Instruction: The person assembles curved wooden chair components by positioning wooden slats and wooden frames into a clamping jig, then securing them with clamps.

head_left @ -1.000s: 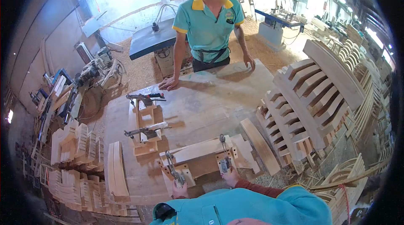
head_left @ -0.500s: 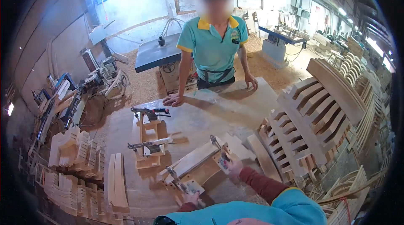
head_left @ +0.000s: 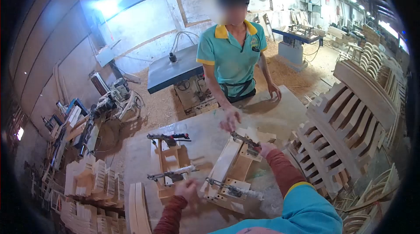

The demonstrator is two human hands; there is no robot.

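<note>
On the worktable lies a wooden jig (head_left: 223, 202) with two metal toggle clamps and a pale wooden board (head_left: 226, 160) along its left side. My right hand (head_left: 265, 149) is closed at the handle end of the far toggle clamp (head_left: 246, 141). The near toggle clamp (head_left: 229, 186) lies flat across the jig, its arm reaching over the board. My left hand (head_left: 188, 189), blurred by motion, hovers between this jig and a second wooden jig (head_left: 168, 159) on the left. The second jig carries two clamps as well.
Across the table (head_left: 280, 111) stands a co-worker, one hand (head_left: 229, 119) raised near the far clamp. Curved wooden parts (head_left: 350, 124) are stacked at the right. More shaped pieces (head_left: 94, 181) stand at the left, beside long slats (head_left: 138, 207). A machine table (head_left: 175, 67) stands behind.
Both clamps on the right jig have swung down from upright, and the jig has turned. My left hand has left the near clamp and moved left. The co-worker's hand has lifted off the table.
</note>
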